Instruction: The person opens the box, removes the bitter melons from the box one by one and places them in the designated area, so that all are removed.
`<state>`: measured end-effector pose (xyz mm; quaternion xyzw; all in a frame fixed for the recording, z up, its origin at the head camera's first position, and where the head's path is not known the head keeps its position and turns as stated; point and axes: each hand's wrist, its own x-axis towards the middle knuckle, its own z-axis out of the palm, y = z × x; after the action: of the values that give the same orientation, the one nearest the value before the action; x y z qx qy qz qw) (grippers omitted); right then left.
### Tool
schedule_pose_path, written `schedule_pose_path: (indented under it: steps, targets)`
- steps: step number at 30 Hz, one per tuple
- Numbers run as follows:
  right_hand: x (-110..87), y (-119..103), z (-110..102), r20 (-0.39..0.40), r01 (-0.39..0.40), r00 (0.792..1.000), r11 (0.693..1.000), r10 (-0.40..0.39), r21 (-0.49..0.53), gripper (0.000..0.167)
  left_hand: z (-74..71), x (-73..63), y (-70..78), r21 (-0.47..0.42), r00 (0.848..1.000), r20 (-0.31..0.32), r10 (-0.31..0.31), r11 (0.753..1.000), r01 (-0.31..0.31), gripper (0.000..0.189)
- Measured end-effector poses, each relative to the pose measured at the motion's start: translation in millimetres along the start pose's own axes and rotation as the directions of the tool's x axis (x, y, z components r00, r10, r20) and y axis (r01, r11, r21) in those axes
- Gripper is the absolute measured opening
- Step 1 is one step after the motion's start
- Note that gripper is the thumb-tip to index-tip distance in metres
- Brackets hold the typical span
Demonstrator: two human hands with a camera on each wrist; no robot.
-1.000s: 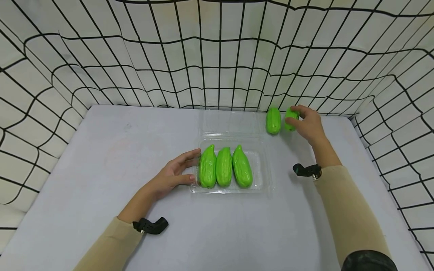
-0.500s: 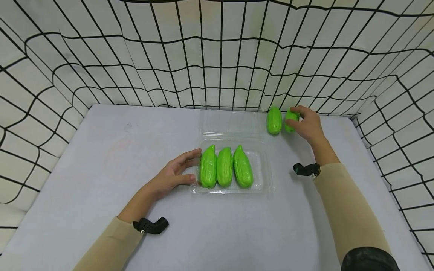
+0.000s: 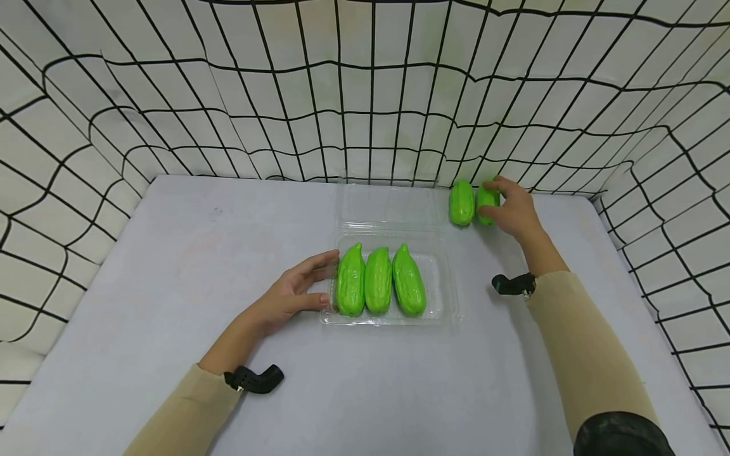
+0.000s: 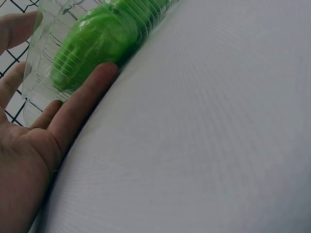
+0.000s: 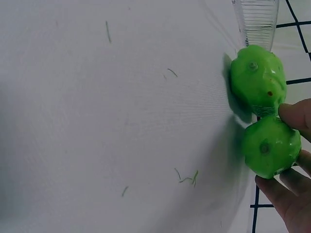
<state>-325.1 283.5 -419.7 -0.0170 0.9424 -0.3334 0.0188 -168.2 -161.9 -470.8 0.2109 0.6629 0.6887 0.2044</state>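
Black wire mesh stands along the back and sides of a pale, smooth table. On it lies a clear, ribbed plastic container, its transparent hinged lid folded back toward the mesh. Three glossy, bright green, elongated vegetables lie side by side in the base, narrow tips pointing away from the person.

Near the lid's right edge, at the back of the table, is a plump green vegetable of the same kind. Just beside it, a matching green vegetable is in the right hand: that grip is clamped across its body, thumb on the side facing the neighbour, fingers round the opposite side. Whether the two vegetables touch I cannot tell. The left hand has thumb and fingers spread apart, resting against the container's left end.

The held vegetable looks firm and fairly light; its shiny, rounded skin may be slippery, so a hold across the thick middle should be surer than one at the tapered tip. The container's thin walls probably flex and could crease if squeezed; light pressure low on the side suits it best.
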Motion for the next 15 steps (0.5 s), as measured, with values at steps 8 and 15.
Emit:
schedule_pose_path:
  steps: [8,15]
  targets:
    - [1.0,3.1,2.9,0.012,0.027,1.0,1.0,-0.027,-0.002,0.06,-0.2,0.2,-0.8,0.008,1.0,-0.001,-0.001,1.0,0.001,0.076]
    - [2.3,5.5,5.0,0.024,0.023,0.999,1.0,-0.022,-0.005,0.062,0.0,0.1,0.3,0.009,1.0,-0.006,-0.006,1.0,0.006,0.077]
